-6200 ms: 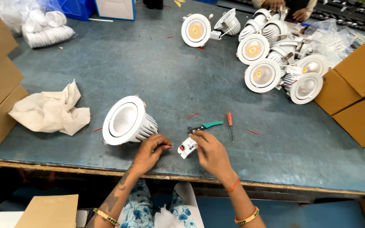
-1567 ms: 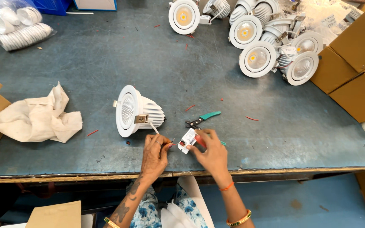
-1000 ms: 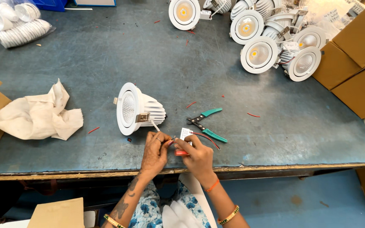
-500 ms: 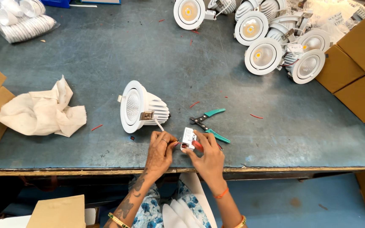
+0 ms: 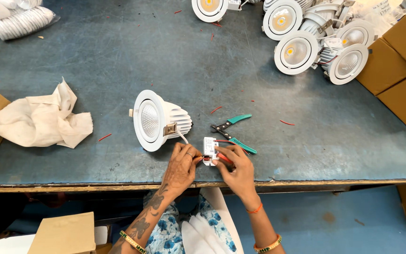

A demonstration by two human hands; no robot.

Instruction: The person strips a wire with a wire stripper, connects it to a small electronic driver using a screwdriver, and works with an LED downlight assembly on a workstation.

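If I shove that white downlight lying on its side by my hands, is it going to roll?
Probably. The white downlight lies on its round rim, so a push could roll it in an arc. Its finned back looks rigid, likely hefty for its size. A thin wire runs toward the left hand, so it may tug.

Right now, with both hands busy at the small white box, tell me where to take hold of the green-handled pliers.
Grip the green-handled pliers by the upper handle, coming from the right. They lie flat and spread open, jaws pointing left; that handle angles away from the right hand, with bare table around it. The lower handle runs close beside that hand, so it looks harder to reach cleanly.
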